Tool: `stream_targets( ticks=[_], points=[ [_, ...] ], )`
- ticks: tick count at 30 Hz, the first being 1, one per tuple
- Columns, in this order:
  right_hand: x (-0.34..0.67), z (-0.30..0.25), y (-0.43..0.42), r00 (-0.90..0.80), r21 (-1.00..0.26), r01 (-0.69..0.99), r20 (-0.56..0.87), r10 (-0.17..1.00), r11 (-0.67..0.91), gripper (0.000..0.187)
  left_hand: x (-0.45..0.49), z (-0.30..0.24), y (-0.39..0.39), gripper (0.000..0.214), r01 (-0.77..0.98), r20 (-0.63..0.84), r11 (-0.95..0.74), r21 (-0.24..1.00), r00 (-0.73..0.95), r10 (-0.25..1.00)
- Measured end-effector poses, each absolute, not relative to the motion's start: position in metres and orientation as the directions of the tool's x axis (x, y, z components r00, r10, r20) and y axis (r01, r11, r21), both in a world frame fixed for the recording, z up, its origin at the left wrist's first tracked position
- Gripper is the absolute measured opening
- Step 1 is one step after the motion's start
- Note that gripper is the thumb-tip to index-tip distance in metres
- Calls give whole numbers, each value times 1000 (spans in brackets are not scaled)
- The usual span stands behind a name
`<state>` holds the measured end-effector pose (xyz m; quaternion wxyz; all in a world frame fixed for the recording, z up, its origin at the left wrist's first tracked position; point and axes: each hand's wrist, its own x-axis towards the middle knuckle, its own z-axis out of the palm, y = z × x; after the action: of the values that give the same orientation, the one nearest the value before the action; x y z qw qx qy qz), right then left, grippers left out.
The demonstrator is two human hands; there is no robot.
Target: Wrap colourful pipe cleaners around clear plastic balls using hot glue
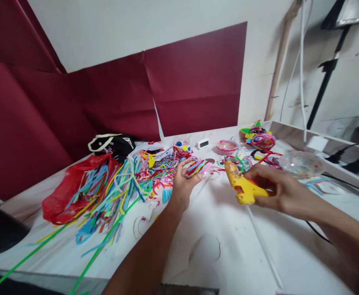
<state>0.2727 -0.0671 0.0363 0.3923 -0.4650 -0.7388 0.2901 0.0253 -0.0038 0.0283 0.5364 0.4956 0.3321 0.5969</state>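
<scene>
My left hand point(183, 180) cups a small roll of striped, many-coloured strips point(198, 167) above the white table point(216, 246). My right hand point(274, 188) grips a yellow glue gun point(242, 186), its nozzle pointing up and left toward the roll, a short gap from it. A thin white glue stick point(264, 241) lies on the table below the gun. A large heap of coloured paper strips point(112, 192) lies to the left of my left hand.
A red plastic bag point(62, 196) lies under the strip heap, with a black bag point(113, 145) behind it. Finished colourful pieces point(259, 137), a pink bowl point(226, 146), a small white clock point(203, 143) and a clear bowl point(301, 164) stand at the back. Black cables point(348, 184) run along the right.
</scene>
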Motion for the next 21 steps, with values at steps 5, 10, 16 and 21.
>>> stream_targets(
  ticks=[5,10,16,21],
  points=[
    [254,20,-57,-311,-458,797,247,918,394,24,25,32,-5,60,-194,315,-305,932,17,949],
    [243,9,-58,-426,-364,815,150,892,450,26,27,34,-10,62,-106,407,-402,910,29,913],
    [247,17,-63,-342,-464,719,413,844,518,38,31,28,-14,67,-61,460,-457,888,90,883],
    [237,26,-67,-156,-578,628,562,812,521,47,38,23,-22,72,18,527,-535,845,153,836]
  ],
)
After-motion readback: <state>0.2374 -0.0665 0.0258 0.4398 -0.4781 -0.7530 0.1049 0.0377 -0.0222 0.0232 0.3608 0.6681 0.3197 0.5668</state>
